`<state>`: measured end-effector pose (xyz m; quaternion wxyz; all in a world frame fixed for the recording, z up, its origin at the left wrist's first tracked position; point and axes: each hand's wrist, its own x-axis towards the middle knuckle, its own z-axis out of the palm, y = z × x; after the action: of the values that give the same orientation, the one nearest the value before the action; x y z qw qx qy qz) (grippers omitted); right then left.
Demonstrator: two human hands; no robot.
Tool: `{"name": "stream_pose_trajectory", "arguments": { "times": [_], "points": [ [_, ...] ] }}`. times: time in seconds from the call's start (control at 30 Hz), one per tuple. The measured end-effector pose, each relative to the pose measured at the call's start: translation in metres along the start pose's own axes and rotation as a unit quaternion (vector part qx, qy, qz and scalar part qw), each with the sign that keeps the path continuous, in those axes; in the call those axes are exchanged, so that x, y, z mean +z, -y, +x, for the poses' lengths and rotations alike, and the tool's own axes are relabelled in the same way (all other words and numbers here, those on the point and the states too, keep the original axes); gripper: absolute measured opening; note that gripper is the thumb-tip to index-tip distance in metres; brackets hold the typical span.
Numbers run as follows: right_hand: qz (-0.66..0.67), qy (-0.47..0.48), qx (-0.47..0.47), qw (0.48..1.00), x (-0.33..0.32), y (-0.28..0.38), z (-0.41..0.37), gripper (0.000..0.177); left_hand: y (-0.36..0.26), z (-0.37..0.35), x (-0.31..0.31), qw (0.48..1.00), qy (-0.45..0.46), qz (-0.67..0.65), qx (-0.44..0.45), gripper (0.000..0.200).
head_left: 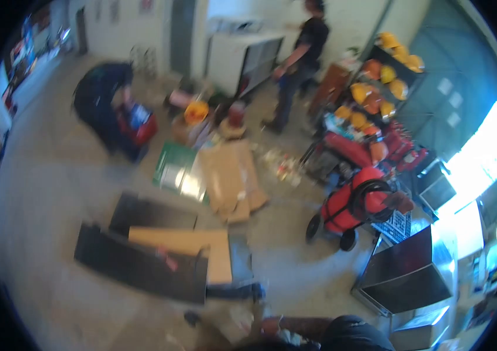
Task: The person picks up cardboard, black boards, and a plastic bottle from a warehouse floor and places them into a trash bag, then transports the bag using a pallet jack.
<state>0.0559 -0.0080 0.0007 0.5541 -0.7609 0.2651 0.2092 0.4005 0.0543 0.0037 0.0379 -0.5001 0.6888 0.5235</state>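
While 1 co-worker bends over a red container far ahead-L of the R hand, dark panels w/ a tan board among them lie on the floor, near & ahead-L of the fingers. Fingers blurred: can't tell if spread or pinching. Red wheeled tank sits ahead-R; dark boxy unit farther R.

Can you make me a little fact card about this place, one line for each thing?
Own hands: one blurry hand at the bottom edge; which one, and what it holds, I can't tell
Nearest boards: a dark panel overlapping a tan board
Farther floor: flattened cardboard beside a green sheet
Other people: one bending person at something red; one upright person
Right side: a red wheeled tank; yellow and orange helmets
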Motion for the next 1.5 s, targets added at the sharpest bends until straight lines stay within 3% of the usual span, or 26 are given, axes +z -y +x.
{"name": "stream_pose_trajectory", "arguments": {
  "times": [0.07, 0.1, 0.2, 0.27, 0.3, 0.37, 0.4, 0.47, 0.5, 0.53, 0.57, 0.6, 0.63, 0.67, 0.73, 0.87, 0.93, 1.03, 1.13, 1.17, 1.23, 1.3, 1.37, 1.5],
  "points": [
    [-0.094, 0.059, 0.069, 0.991, 0.000, 0.011, 0.002, 0.023, -0.008, -0.014, 0.005, 0.999, 0.033, 0.035, -0.004, 0.036],
    [-0.120, 0.080, 0.090, 0.985, -0.002, 0.019, 0.000, 0.022, -0.019, -0.011, -0.001, 0.988, 0.119, 0.079, -0.058, 0.037],
    [-0.081, 0.044, 0.042, 0.995, -0.012, 0.033, -0.017, 0.027, -0.026, -0.025, -0.013, 0.984, 0.147, 0.009, -0.099, 0.042],
    [0.198, 0.084, -0.032, 0.976, -0.033, 0.070, -0.042, 0.033, -0.035, -0.046, -0.024, 0.950, 0.197, -0.233, -0.067, 0.043],
    [0.202, 0.096, -0.037, 0.974, -0.030, 0.066, -0.045, 0.033, -0.038, -0.050, -0.030, 0.923, 0.212, -0.314, -0.061, 0.044],
    [0.254, 0.101, -0.023, 0.962, -0.018, 0.059, -0.044, 0.037, -0.039, -0.044, -0.034, 0.918, 0.334, -0.199, -0.076, 0.040],
    [0.257, 0.111, -0.024, 0.960, -0.019, 0.048, -0.029, 0.037, -0.026, -0.040, -0.020, 0.916, 0.334, -0.207, -0.081, 0.040],
    [0.261, 0.282, 0.080, 0.920, -0.028, 0.009, 0.015, 0.036, 0.008, -0.024, 0.019, 0.955, 0.059, -0.292, -0.002, 0.038],
    [0.209, 0.145, 0.022, 0.967, -0.021, -0.023, 0.046, 0.036, 0.014, -0.012, 0.018, 0.951, 0.060, -0.302, -0.011, 0.038],
    [0.153, 0.003, -0.039, 0.987, -0.014, -0.050, 0.081, 0.036, 0.019, 0.008, 0.007, 0.949, -0.041, -0.294, -0.109, 0.040],
    [0.121, -0.027, 0.155, 0.980, -0.036, -0.050, 0.120, 0.035, 0.025, 0.019, 0.008, 0.927, -0.137, -0.281, -0.209, 0.043],
    [0.066, -0.165, 0.143, 0.974, -0.035, -0.080, 0.168, 0.034, 0.038, 0.028, 0.019, 0.922, -0.134, -0.287, -0.222, 0.043],
    [-0.014, -0.197, 0.100, 0.975, -0.059, -0.097, 0.212, 0.037, 0.056, 0.038, 0.030, 0.931, -0.227, -0.192, -0.211, 0.044],
    [0.065, -0.261, 0.122, 0.955, -0.080, -0.107, 0.253, 0.040, 0.072, 0.048, 0.037, 0.926, -0.314, -0.091, -0.191, 0.045],
    [0.032, -0.368, 0.112, 0.922, -0.103, -0.150, 0.341, 0.044, 0.092, 0.051, 0.072, 0.920, -0.334, -0.023, -0.203, 0.051],
    [-0.078, -0.380, 0.215, 0.896, -0.157, -0.194, 0.466, 0.050, 0.112, 0.052, 0.084, 0.926, -0.290, -0.038, -0.241, 0.056],
    [-0.227, -0.496, 0.168, 0.821, -0.154, -0.221, 0.513, 0.053, 0.110, 0.049, 0.078, 0.930, -0.270, -0.032, -0.245, 0.056],
    [-0.260, -0.413, 0.191, 0.852, -0.147, -0.246, 0.544, 0.047, 0.111, 0.054, 0.073, 0.939, -0.222, -0.045, -0.260, 0.055],
    [-0.270, -0.447, 0.165, 0.837, -0.128, -0.270, 0.558, 0.039, 0.114, 0.055, 0.074, 0.938, -0.217, -0.028, -0.268, 0.052],
    [-0.270, -0.452, 0.174, 0.832, -0.133, -0.262, 0.548, 0.039, 0.114, 0.056, 0.072, 0.942, -0.205, -0.026, -0.266, 0.051],
    [-0.128, -0.357, 0.221, 0.899, -0.144, -0.233, 0.507, 0.034, 0.111, 0.064, 0.069, 0.951, -0.195, -0.023, -0.239, 0.051],
    [-0.109, -0.388, 0.183, 0.897, -0.142, -0.238, 0.475, 0.034, 0.106, 0.070, 0.069, 0.949, -0.183, 0.001, -0.255, 0.049],
    [-0.050, -0.370, 0.186, 0.909, -0.152, -0.235, 0.422, 0.035, 0.099, 0.080, 0.068, 0.954, -0.184, 0.008, -0.237, 0.048],
    [-0.049, -0.414, 0.213, 0.884, -0.145, -0.262, 0.307, 0.031, 0.089, 0.093, 0.072, 0.959, -0.174, -0.001, -0.223, 0.045]
  ]
}}
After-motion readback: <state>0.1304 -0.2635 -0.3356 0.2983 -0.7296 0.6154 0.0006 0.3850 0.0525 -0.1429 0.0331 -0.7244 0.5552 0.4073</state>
